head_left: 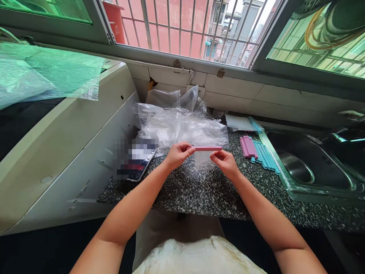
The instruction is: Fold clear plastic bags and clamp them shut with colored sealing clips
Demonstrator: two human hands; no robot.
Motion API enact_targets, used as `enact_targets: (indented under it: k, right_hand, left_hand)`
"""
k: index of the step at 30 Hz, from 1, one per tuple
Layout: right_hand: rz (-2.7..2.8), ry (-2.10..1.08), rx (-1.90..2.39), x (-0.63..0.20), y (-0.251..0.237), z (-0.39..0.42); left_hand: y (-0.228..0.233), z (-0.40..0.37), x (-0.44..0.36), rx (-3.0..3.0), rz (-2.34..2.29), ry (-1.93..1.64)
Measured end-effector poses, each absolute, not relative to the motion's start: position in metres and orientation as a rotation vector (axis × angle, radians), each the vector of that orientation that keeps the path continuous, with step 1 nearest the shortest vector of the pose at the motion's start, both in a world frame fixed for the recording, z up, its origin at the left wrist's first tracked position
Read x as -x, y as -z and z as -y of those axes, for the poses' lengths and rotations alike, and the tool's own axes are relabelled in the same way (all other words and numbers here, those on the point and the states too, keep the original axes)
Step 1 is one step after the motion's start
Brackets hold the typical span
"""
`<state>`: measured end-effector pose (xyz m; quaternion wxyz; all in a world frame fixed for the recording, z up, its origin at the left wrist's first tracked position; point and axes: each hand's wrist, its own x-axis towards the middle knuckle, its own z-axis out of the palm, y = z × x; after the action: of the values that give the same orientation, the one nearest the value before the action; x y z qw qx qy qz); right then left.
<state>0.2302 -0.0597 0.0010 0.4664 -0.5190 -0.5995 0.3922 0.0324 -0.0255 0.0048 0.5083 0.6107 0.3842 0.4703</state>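
A long, narrow pink bag clip [207,148] is held level above the counter. My left hand [179,155] pinches its left end between thumb and fingers. At the clip's right end, my right hand [226,163] is closed, with the fingertips against its underside. Just below the clip, between my hands, shows a small clear plastic piece [203,160]; whether either hand touches it I cannot tell. To the right lie several pink clips [248,147] and several blue clips [265,155], side by side on the counter.
Crumpled clear plastic bags [179,123] are heaped behind my hands. A phone [139,167], partly blurred, lies left on the speckled counter [196,194]. A metal sink [310,160] stands right, a flat clear packet [241,123] behind the clips. A white appliance [85,152] borders the left.
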Motion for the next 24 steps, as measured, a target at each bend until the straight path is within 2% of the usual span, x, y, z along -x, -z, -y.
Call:
enact_targets:
  k: [24]
  right_hand:
    - [1.653,-0.816,1.324,-0.2333,0.0014,0.0609]
  left_hand:
    - [-0.0035,0.0211,-0.0282,-1.440,-1.024,-1.314]
